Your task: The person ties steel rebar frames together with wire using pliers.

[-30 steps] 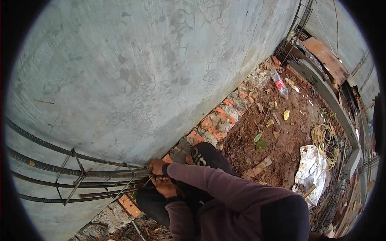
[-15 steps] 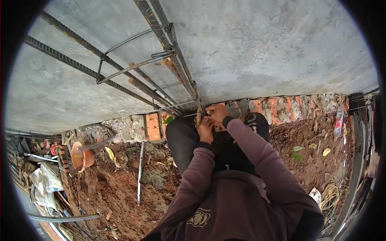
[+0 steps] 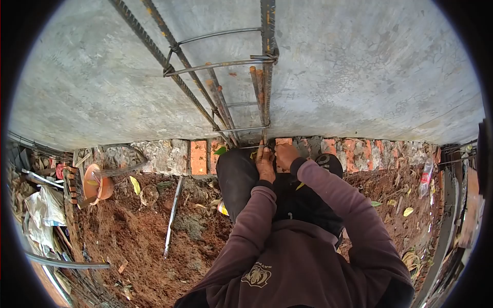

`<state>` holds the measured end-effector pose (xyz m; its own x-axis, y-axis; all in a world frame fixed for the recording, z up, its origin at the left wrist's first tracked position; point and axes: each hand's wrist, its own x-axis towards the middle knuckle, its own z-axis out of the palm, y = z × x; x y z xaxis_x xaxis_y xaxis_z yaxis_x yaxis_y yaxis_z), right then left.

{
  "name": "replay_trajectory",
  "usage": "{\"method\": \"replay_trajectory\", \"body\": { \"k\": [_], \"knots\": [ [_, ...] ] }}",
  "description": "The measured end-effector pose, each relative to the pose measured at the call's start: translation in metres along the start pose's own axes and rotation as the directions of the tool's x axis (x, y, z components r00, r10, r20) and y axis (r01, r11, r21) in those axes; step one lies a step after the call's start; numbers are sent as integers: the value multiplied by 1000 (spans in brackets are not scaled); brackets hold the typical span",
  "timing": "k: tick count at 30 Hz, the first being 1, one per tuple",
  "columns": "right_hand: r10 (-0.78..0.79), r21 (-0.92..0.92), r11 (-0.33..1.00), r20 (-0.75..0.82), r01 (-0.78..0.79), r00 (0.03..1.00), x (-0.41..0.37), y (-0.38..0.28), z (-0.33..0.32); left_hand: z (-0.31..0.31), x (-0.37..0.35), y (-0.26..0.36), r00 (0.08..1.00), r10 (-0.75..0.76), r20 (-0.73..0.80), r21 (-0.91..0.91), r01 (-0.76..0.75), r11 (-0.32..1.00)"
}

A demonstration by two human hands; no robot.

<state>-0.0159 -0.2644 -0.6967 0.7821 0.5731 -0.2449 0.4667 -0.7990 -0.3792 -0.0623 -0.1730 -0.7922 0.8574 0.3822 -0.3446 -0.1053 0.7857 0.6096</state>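
From the head view we look down a rebar cage (image 3: pixel 267 77) standing against the concrete wall (image 3: pixel 370 66). Its upper stirrups (image 3: pixel 218 65) look already bound at the corners, so we judge the binding well along. The one in hand is the lowest stirrup (image 3: pixel 239 129), at the foot by the brick course (image 3: pixel 198 156). There the left hand (image 3: pixel 265 163) has its grip pinched shut on a thin tie wire (image 3: pixel 250 148). The right hand (image 3: pixel 285 154) curls just beside it, touching, but we cannot tell whether it holds anything.
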Motion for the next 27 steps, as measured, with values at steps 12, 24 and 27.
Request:
{"method": "replay_trajectory", "body": {
  "k": [12, 24, 27],
  "knots": [
    [-33, 780, 290, 587, -554, 809, 25, -48, -58, -16, -1, -25, 993, -44, 107, -210, 66, 976],
    [50, 896, -234, 399, -378, 915, 7, -54, -29, -4, 6, -7, 976, -217, -20, -133, 212, 968],
    [260, 800, 465, 286, -379, 922, 0, -32, -64, 3, 6, 7, 979, -203, -33, -98, 199, 975]
  ]
}}
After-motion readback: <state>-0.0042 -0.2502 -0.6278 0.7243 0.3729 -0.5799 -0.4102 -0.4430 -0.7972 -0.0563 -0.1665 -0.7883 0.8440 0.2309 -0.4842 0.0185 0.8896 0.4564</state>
